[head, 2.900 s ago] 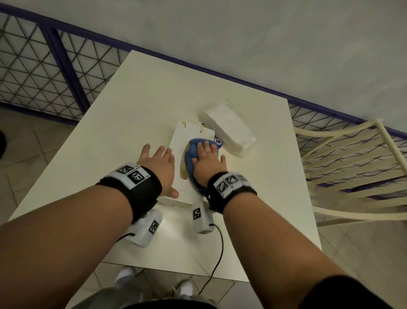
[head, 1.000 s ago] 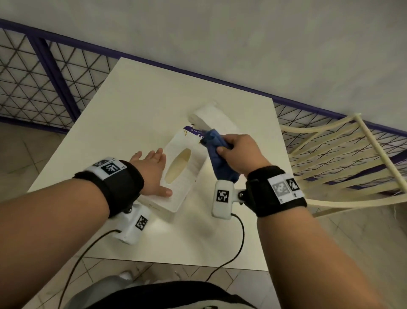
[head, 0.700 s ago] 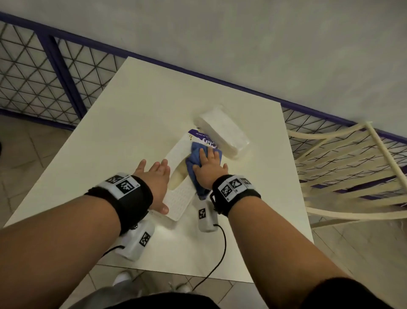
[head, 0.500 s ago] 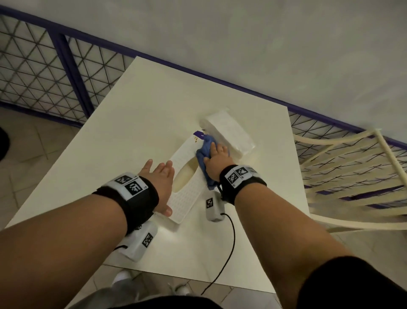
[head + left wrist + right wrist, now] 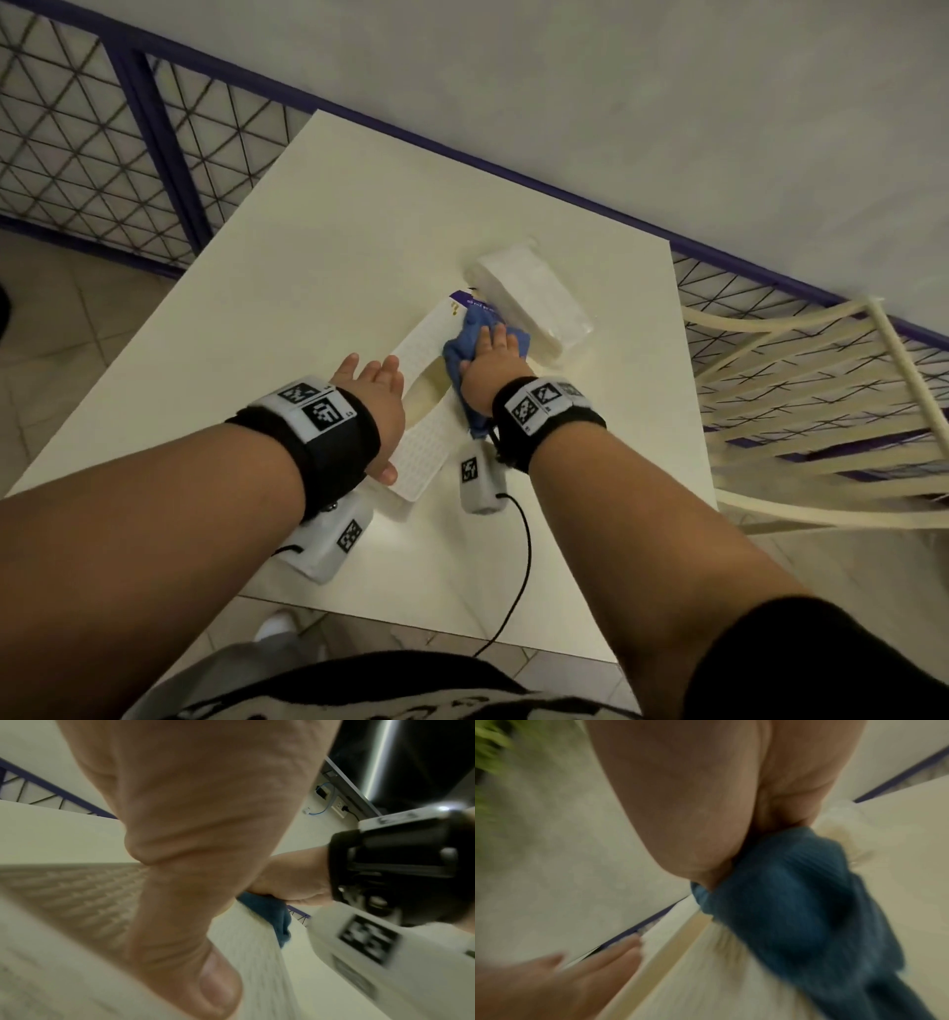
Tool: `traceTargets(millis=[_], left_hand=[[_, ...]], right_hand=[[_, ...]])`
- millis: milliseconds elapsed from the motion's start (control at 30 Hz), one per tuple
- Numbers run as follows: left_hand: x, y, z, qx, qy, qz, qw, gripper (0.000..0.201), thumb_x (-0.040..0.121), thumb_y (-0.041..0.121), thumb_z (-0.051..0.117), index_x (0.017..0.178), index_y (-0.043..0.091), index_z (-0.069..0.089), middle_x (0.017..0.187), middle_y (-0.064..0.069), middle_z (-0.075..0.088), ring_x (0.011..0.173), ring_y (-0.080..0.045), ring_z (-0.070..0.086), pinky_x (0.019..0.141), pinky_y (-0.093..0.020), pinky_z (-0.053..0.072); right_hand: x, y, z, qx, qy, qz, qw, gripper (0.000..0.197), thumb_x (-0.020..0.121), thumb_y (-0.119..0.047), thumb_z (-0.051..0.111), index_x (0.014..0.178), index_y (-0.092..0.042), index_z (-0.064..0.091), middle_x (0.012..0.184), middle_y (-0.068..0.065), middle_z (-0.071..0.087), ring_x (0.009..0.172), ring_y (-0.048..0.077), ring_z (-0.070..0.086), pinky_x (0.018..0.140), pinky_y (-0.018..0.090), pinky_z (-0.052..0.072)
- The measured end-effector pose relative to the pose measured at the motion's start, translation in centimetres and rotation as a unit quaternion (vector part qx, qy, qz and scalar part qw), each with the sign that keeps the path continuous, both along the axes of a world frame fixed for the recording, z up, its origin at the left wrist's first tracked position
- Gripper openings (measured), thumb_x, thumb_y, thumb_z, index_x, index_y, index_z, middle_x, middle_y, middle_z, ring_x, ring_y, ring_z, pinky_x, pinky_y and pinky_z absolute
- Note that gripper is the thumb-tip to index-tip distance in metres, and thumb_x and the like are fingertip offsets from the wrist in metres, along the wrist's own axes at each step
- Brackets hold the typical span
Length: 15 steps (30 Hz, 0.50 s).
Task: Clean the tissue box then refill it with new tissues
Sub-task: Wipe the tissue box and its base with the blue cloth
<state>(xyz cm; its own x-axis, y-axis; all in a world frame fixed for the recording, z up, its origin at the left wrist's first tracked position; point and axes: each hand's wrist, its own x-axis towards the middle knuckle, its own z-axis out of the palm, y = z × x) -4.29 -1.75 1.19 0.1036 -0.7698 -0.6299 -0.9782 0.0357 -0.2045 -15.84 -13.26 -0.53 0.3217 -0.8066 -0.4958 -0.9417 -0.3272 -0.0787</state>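
At left of centre in the head view, the left hand (image 5: 377, 398) is laid flat, fingers straight and together, on the near left part of the white, dot-patterned cardboard tissue box (image 5: 426, 442), which lies at the middle of the white rectangular table (image 5: 318, 267). To its right, the right hand (image 5: 495, 354) is pressed, fingers extended, onto the crumpled blue cloth (image 5: 464, 354) over the far end of the box top, beside the oval opening. Further right, just beside the box, the clear-wrapped white pack of new tissues (image 5: 534, 303) is seen, unopened.

The wiping is judged best done with light, even pressure, since thin cardboard is likely to dent; the box should be held down so that it does not slide, and the cloth kept from catching the opening's edge.

The far right corner of the box is covered by cloth and hand. The box interior cannot be made out. Both wrist views are blurred; fine dirt is not discernible.
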Motion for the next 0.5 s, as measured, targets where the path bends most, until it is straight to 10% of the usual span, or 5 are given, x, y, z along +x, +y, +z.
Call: traceTargets(millis=[167, 500], left_hand=[[-0.1, 0.0, -0.1, -0.006, 0.003, 0.005, 1.000, 0.120, 0.076, 0.063, 0.063, 0.150, 0.000, -0.008, 0.159, -0.019, -0.012, 0.148, -0.031, -0.002, 0.118, -0.046, 0.000], [0.5, 0.3, -0.1, -0.001, 0.032, 0.008, 0.999, 0.118, 0.080, 0.062, 0.060, 0.149, 0.001, -0.012, 0.158, -0.018, -0.018, 0.148, -0.029, -0.007, 0.119, -0.049, -0.003]], right_hand=[[-0.6, 6.1, -0.4, 0.029, 0.000, 0.057, 0.998, 0.070, 0.098, -0.036, 0.036, 0.151, -0.009, 0.000, 0.161, 0.011, -0.006, 0.148, 0.029, -0.002, 0.120, 0.041, 0.009], [-0.2, -0.9, -0.1, -0.007, 0.027, 0.011, 1.000, 0.069, 0.100, -0.036, 0.031, 0.151, -0.007, -0.006, 0.160, 0.014, -0.011, 0.148, 0.032, -0.007, 0.120, 0.041, 0.003]])
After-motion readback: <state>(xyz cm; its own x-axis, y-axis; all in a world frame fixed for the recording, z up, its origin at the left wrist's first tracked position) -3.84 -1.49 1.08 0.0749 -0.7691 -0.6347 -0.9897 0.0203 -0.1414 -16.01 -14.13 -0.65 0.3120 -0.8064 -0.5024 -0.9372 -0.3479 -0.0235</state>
